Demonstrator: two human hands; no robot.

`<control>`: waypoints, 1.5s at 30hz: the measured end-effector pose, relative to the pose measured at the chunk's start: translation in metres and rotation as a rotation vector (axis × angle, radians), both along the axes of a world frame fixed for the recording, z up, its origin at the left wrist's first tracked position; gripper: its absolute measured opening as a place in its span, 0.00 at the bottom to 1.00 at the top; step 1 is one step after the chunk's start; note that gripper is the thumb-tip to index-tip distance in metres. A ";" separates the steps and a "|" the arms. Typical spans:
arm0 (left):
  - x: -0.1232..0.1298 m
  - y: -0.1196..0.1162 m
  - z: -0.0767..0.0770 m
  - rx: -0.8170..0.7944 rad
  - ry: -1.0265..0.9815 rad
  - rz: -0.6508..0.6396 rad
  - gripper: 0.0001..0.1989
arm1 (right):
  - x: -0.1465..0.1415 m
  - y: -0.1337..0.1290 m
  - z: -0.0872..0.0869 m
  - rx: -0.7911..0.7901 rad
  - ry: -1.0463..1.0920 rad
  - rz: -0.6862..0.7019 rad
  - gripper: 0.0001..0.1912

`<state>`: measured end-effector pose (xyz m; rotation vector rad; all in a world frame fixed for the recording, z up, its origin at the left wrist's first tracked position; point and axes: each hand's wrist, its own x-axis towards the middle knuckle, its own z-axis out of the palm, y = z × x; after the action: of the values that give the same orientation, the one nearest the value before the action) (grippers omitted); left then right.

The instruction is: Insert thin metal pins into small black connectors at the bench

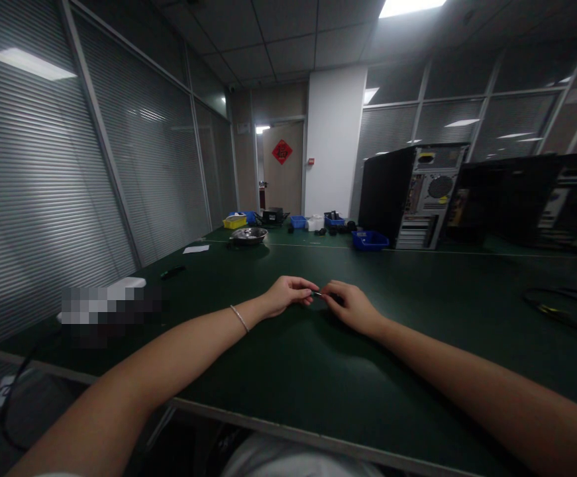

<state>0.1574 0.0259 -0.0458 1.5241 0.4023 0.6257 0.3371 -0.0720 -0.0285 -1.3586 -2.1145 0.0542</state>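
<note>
Over the middle of the green table (pixel 278 364), both hands meet at a small, thin object (pixel 317 294) with a shiny metallic part. My left hand (pixel 288 295), with a bracelet on its wrist, pinches the object's left end between thumb and fingers. My right hand (pixel 348 306) has its thumb and fingertips closed at the other end. Fingers cover most of the object, so what it is cannot be made out.
A metal bowl (pixel 249 235), yellow bin (pixel 235 222) and blue bins (pixel 370 240) stand toward the back. A computer tower (pixel 420 199) rises at right, near black cables (pixel 566 308). A white paper (pixel 196 249) and dark tool (pixel 172 271) lie left.
</note>
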 end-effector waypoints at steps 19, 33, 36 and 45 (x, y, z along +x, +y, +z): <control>-0.003 -0.001 0.005 -0.048 0.009 -0.064 0.16 | 0.001 -0.001 0.000 0.009 0.006 0.072 0.10; 0.004 -0.002 -0.001 -0.062 -0.083 0.048 0.20 | 0.000 0.005 -0.005 0.043 0.004 -0.072 0.09; 0.005 -0.001 -0.003 -0.092 -0.120 0.092 0.20 | 0.000 0.005 -0.004 0.043 0.007 -0.088 0.10; 0.010 -0.002 -0.004 -0.116 -0.181 0.218 0.17 | 0.000 0.003 -0.003 0.037 0.002 -0.106 0.10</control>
<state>0.1673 0.0244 -0.0502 1.3106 0.4616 0.8891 0.3367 -0.0685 -0.0318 -1.4451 -2.0286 -0.0268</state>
